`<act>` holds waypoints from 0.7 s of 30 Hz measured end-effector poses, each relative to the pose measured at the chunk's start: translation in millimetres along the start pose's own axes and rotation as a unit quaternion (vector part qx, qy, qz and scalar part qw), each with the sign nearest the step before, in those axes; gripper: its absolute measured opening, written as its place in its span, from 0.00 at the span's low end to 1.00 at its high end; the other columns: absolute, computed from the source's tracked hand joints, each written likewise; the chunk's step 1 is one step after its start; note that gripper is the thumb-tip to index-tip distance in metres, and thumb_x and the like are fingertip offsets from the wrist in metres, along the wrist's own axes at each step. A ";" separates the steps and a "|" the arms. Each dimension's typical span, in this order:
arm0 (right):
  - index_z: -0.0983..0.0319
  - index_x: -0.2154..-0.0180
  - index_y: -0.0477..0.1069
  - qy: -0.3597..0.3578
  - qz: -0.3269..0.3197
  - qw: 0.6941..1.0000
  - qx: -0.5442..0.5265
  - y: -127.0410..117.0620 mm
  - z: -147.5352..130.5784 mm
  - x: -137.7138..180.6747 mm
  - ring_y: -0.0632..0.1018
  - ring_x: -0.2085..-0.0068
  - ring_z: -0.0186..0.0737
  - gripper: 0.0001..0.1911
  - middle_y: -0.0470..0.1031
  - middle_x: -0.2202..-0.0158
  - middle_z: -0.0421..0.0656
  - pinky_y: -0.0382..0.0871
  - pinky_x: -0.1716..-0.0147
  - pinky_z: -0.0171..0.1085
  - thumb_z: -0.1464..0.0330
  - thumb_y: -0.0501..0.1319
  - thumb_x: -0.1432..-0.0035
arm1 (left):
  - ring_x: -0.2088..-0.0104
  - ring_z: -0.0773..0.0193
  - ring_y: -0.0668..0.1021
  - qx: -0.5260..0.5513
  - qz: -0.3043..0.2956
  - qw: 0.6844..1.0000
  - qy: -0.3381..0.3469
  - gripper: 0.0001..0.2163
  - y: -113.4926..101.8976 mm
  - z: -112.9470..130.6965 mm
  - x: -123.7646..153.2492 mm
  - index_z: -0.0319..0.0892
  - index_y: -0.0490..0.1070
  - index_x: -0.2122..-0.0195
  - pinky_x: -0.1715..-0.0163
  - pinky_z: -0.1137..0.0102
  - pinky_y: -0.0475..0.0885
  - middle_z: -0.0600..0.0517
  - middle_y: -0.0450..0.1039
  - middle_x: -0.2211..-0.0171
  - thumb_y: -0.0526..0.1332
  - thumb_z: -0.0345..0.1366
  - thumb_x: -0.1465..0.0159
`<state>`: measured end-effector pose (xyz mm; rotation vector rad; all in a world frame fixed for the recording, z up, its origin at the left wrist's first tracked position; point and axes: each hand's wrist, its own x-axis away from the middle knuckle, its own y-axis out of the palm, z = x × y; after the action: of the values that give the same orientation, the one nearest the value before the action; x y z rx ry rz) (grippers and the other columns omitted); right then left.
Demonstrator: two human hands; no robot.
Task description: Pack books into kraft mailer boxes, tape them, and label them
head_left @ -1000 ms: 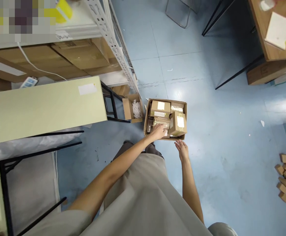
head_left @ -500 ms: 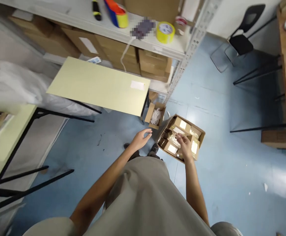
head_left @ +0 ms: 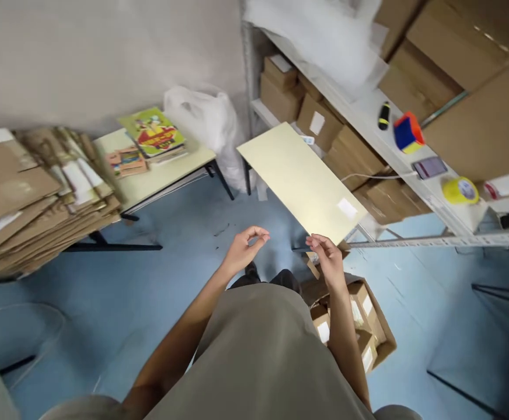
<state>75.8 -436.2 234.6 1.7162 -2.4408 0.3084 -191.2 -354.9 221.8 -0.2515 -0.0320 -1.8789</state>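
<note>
Loosely, left hand point(head_left: 242, 252) and right hand point(head_left: 330, 259) curl, grips parted; the carton point(head_left: 386, 347) lies beneath the right forearm point(head_left: 344, 335)

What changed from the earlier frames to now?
The left hand has left the carton of small boxes; the right hand has moved off it too. Both look empty. The view swung left, showing more flattened cartons. The carton stayed on the floor.

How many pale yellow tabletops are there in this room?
2 visible: the nearer tabletop, beside the shelving, and the left tabletop, under the colourful books. The flattened cardboard stack may hide another.
</note>
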 end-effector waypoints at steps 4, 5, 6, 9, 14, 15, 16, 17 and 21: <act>0.55 0.50 0.82 0.000 -0.065 0.998 0.026 62.1 -26.8 -41.3 0.87 0.47 0.56 0.24 0.88 0.49 0.49 0.79 0.39 0.57 0.45 0.73 0.37 | 0.51 0.52 0.85 0.017 0.065 0.998 -0.007 0.16 -63.7 1.2 -14.2 0.45 0.79 0.61 0.40 0.54 0.78 0.47 0.85 0.57 0.69 0.53 0.33; 0.55 0.50 0.82 -0.001 -0.082 0.996 0.031 75.2 -32.1 -52.5 0.87 0.46 0.56 0.24 0.88 0.49 0.49 0.79 0.39 0.57 0.45 0.73 0.37 | 0.51 0.52 0.85 0.022 0.082 0.996 -0.009 0.16 -76.0 1.0 -19.2 0.45 0.79 0.62 0.40 0.54 0.78 0.47 0.85 0.58 0.69 0.54 0.33; 0.55 0.50 0.82 -0.001 -0.098 0.995 0.035 87.7 -36.8 -64.4 0.87 0.46 0.56 0.24 0.88 0.49 0.48 0.79 0.38 0.57 0.45 0.73 0.37 | 0.51 0.52 0.85 0.028 0.098 0.995 -0.012 0.17 -87.1 0.7 -25.0 0.45 0.79 0.62 0.40 0.55 0.78 0.47 0.85 0.58 0.69 0.55 0.34; 0.55 0.50 0.82 0.002 -0.136 0.990 0.041 123.4 -47.0 -104.9 0.87 0.46 0.55 0.24 0.88 0.49 0.48 0.79 0.37 0.57 0.45 0.73 0.37 | 0.53 0.53 0.84 0.048 0.141 0.989 -0.022 0.19 -115.1 0.7 -46.7 0.45 0.79 0.63 0.42 0.56 0.78 0.47 0.85 0.59 0.70 0.57 0.35; 0.55 0.50 0.82 0.008 -0.207 0.978 0.039 186.3 -59.8 -188.1 0.87 0.46 0.55 0.26 0.88 0.49 0.49 0.79 0.37 0.57 0.44 0.73 0.37 | 0.57 0.55 0.84 0.054 0.207 0.976 -0.037 0.22 -160.6 12.4 -92.6 0.45 0.78 0.66 0.48 0.60 0.78 0.47 0.84 0.63 0.70 0.61 0.35; 0.55 0.50 0.82 0.010 -0.224 0.974 0.038 199.8 -63.9 -206.0 0.87 0.46 0.55 0.26 0.88 0.49 0.49 0.79 0.37 0.57 0.44 0.73 0.38 | 0.58 0.55 0.83 0.050 0.226 0.972 -0.043 0.23 -170.4 16.5 -102.8 0.45 0.77 0.68 0.50 0.61 0.78 0.48 0.84 0.64 0.69 0.62 0.35; 0.55 0.50 0.82 0.012 -0.242 0.970 0.037 213.5 -68.9 -223.9 0.87 0.45 0.55 0.26 0.88 0.49 0.49 0.79 0.37 0.57 0.43 0.73 0.37 | 0.60 0.56 0.83 0.044 0.245 0.967 -0.049 0.24 -180.2 20.8 -113.3 0.45 0.77 0.70 0.52 0.62 0.78 0.48 0.84 0.66 0.69 0.62 0.34; 0.55 0.50 0.82 0.015 -0.261 0.965 0.037 227.1 -74.5 -241.6 0.87 0.45 0.55 0.26 0.88 0.48 0.49 0.80 0.37 0.56 0.43 0.73 0.37 | 0.63 0.58 0.82 0.038 0.262 0.962 -0.059 0.25 -189.8 25.1 -124.0 0.45 0.75 0.73 0.54 0.63 0.78 0.48 0.83 0.68 0.68 0.63 0.33; 0.55 0.49 0.82 0.027 -0.345 0.937 0.045 279.5 -98.0 -308.9 0.87 0.46 0.54 0.25 0.88 0.48 0.49 0.80 0.38 0.54 0.44 0.72 0.36 | 0.76 0.62 0.74 0.042 0.308 0.944 -0.109 0.29 -223.4 38.2 -168.0 0.45 0.72 0.79 0.67 0.66 0.74 0.53 0.69 0.82 0.63 0.63 0.30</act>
<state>-82.8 -38.7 233.9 2.4124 -1.6504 0.3640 -345.8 -120.7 250.3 -0.3619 -0.1647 -1.2180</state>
